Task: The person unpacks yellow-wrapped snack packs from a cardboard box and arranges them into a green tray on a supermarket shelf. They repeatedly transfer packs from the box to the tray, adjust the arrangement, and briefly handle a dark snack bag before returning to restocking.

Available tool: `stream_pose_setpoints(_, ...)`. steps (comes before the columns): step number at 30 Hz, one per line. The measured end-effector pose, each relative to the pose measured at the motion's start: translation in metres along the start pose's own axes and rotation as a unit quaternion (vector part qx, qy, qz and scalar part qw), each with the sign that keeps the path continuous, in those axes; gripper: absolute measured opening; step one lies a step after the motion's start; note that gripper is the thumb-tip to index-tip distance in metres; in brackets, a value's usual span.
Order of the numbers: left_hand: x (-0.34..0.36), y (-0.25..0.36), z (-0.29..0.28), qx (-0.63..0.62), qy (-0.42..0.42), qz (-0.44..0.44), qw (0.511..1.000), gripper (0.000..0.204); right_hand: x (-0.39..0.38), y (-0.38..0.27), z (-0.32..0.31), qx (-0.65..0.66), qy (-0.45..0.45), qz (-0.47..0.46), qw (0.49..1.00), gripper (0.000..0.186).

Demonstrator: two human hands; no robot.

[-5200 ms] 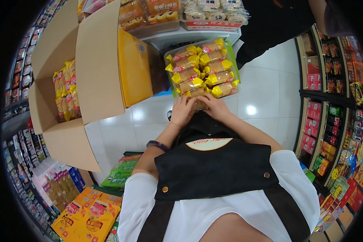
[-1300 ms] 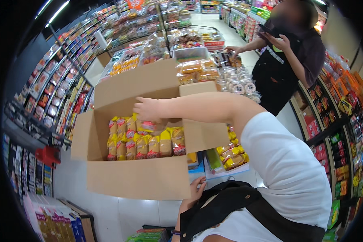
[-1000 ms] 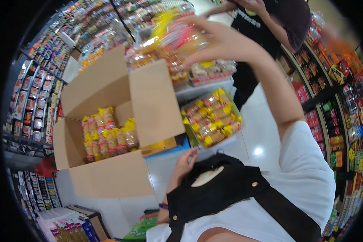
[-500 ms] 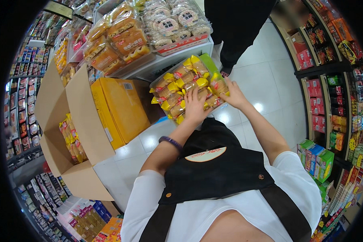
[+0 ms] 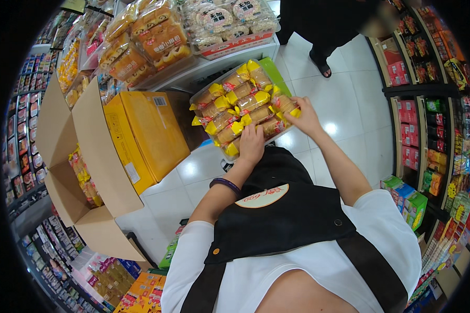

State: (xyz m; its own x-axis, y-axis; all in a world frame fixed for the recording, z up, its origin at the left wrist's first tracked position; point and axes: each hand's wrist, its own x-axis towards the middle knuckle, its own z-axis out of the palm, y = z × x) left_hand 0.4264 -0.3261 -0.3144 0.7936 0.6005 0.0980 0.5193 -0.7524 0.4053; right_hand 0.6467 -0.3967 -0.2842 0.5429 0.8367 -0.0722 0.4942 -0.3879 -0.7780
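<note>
Pinching a yellow-ended wrapped roll point(image 5: 282, 103) with the right hand point(image 5: 305, 117), over by the clear tray point(image 5: 278, 136)'s right edge. Resting the left hand point(image 5: 252, 146), fingers bunched, on other rolls point(image 5: 230, 119) along the near edge, honestly can't tell if gripping one. Also seeing an open cardboard box point(image 5: 100, 148) past the tray's left edge.

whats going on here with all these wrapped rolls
The person's right hand holds a yellow-ended wrapped roll at the right side of a clear plastic tray of similar rolls. Their left hand touches rolls at the tray's near edge. More packs sit in the open cardboard box to the left.
</note>
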Motion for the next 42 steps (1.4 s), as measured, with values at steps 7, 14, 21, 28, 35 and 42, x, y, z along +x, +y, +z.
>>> stream_pose_setpoints(7,0.002,-0.002,-0.011,-0.004,-0.026,0.001,1.0,0.023,-0.015,-0.027,0.041,-0.12,0.081,0.016,0.989,0.056)
stream_pose_setpoints(14,-0.009,-0.008,-0.015,-0.094,-0.028,0.072,0.993,0.02,-0.013,-0.024,0.04,-0.268,0.021,-0.008,0.963,0.068)
stream_pose_setpoints(21,-0.033,-0.011,-0.033,-0.177,-0.092,0.095,0.975,0.024,-0.02,-0.012,0.081,-0.291,0.006,-0.165,0.942,0.079)
stream_pose_setpoints(28,-0.058,-0.033,-0.08,-0.144,0.05,-0.016,0.988,0.035,-0.002,-0.038,0.061,-0.345,-0.001,-0.178,0.921,0.076)
stream_pose_setpoints(35,-0.097,-0.075,-0.066,-0.1,0.009,-0.081,0.992,0.036,-0.004,-0.016,0.068,-0.28,-0.092,-0.111,0.949,0.07)
stream_pose_setpoints(42,-0.104,-0.093,-0.055,-0.198,-0.082,-0.074,0.974,0.04,-0.032,-0.024,0.106,-0.412,-0.087,-0.197,0.885,0.058)
